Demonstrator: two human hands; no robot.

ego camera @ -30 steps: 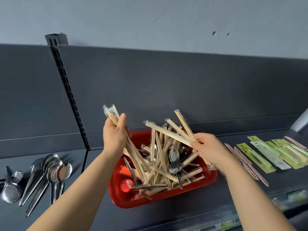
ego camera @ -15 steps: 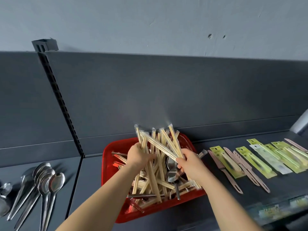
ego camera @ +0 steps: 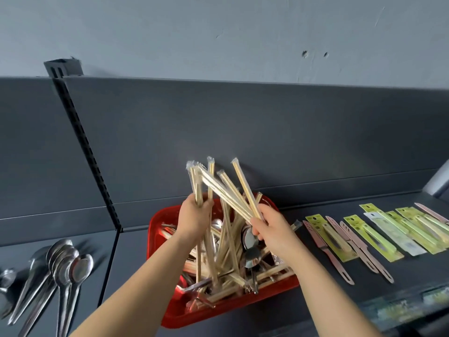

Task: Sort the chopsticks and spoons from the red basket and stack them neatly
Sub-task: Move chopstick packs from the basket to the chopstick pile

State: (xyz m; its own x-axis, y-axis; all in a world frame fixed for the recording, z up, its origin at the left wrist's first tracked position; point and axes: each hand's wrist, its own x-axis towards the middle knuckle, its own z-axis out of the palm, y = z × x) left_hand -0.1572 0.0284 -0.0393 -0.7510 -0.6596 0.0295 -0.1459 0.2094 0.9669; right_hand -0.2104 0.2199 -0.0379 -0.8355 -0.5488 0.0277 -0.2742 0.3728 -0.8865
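A red basket [ego camera: 155, 227] sits on the dark shelf, full of wrapped wooden chopsticks and several metal spoons [ego camera: 250, 238]. My left hand [ego camera: 194, 218] grips a bundle of wrapped chopsticks [ego camera: 197, 183] held upright above the basket. My right hand [ego camera: 269, 227] grips a fan of chopsticks [ego camera: 233, 193] that lean up and to the left, their tips near the left bundle. More chopsticks [ego camera: 226, 261] stand tangled in the basket under both hands. A stack of sorted spoons [ego camera: 65, 259] lies on the shelf at the left.
Packaged utensils in yellow-green cards [ego camera: 379, 234] and pink plastic knives [ego camera: 325, 251] lie in a row on the shelf to the right. A dark back panel [ego camera: 243, 132] rises behind the basket, with a slotted upright [ego camera: 85, 147] at the left.
Both hands have lifted higher with their chopsticks. The two bundles now stand up above the basket with their tips close together.
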